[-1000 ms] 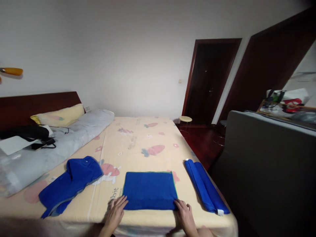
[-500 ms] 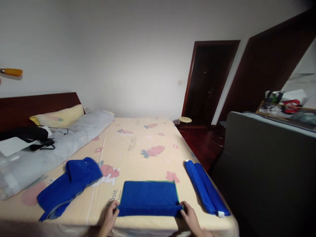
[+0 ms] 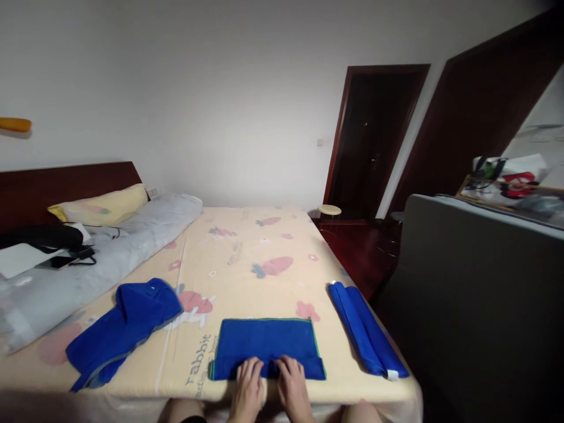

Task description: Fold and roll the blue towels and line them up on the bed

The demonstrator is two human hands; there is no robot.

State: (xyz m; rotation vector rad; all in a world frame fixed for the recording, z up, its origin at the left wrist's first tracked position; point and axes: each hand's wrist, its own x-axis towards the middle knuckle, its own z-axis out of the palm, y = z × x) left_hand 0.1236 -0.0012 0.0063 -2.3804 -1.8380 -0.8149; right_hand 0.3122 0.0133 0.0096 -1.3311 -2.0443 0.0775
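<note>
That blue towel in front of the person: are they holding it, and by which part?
Both hands, left hand and right hand, rest side by side on the near edge of the folded blue towel, at its middle. Whether they grip or only press cannot be told.

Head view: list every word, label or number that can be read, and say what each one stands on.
"rabbit": dark letters printed on the cream cartoon-print bed sheet, left of the folded blue towel under the left hand and right hand.
White tag on the rolled blue towels: too small to read.
Packages on the far right shelf: blurred.
</note>
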